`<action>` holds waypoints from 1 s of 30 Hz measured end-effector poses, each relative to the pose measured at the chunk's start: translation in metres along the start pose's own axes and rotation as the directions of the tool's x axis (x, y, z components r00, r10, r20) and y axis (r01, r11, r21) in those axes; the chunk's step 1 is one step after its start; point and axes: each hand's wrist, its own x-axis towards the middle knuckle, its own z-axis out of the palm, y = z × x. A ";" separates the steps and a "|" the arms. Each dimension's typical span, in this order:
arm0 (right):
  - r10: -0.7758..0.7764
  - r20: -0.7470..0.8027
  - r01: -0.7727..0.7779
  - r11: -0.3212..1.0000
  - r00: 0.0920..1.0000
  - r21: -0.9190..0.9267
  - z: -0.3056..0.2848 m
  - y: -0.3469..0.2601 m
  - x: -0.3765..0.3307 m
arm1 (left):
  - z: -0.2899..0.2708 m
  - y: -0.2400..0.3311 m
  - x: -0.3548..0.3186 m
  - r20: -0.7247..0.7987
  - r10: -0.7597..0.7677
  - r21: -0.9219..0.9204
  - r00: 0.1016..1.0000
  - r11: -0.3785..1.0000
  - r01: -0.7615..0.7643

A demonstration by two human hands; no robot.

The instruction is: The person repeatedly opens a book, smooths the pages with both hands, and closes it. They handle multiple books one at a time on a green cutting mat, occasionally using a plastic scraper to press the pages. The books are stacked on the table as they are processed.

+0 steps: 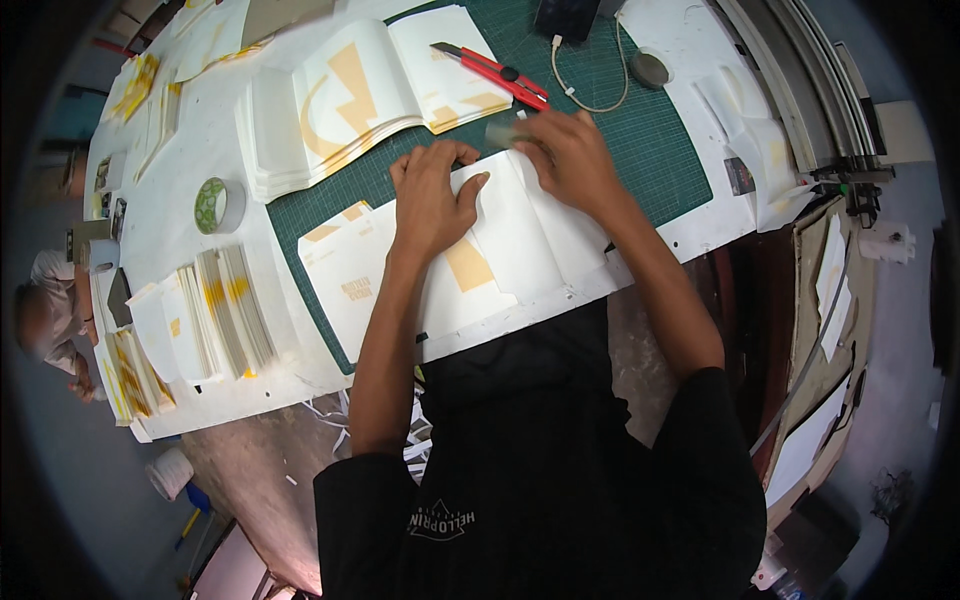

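Pressing flat white printed card sheet (500,250) at frame centre on green cutting mat (640,130): left hand (430,200) spread, palm down; right hand (570,160) curled over upper edge. Judged light, thin, creasable, slippery; hold by edges.

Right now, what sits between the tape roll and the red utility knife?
In the head view, a stack of white-and-yellow printed sheets lies between the tape roll and the red utility knife, partly on the green cutting mat.

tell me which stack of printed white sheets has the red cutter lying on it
The open-flapped stack at the top of the green mat; the red cutter rests on its right edge, unlike the fanned stacks at left.
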 end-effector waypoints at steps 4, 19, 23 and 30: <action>-0.227 0.033 0.227 0.974 0.973 -0.004 -0.016 -0.006 -0.049 | 0.003 -0.001 -0.001 -0.021 0.004 0.012 1.000 1.000 -0.004; 0.272 -0.082 -0.281 0.950 0.959 -0.136 -0.082 0.006 -0.160 | 0.002 0.001 -0.002 -0.019 0.014 0.016 1.000 1.000 -0.014; 0.297 -0.235 -0.333 0.933 0.926 -0.135 -0.068 0.021 -0.134 | 0.002 -0.002 -0.001 -0.033 0.008 -0.012 0.999 1.000 -0.008; -0.091 0.165 0.074 0.992 0.982 0.106 -0.054 -0.084 -0.112 | 0.005 -0.003 -0.002 -0.067 0.023 -0.035 0.997 0.999 -0.025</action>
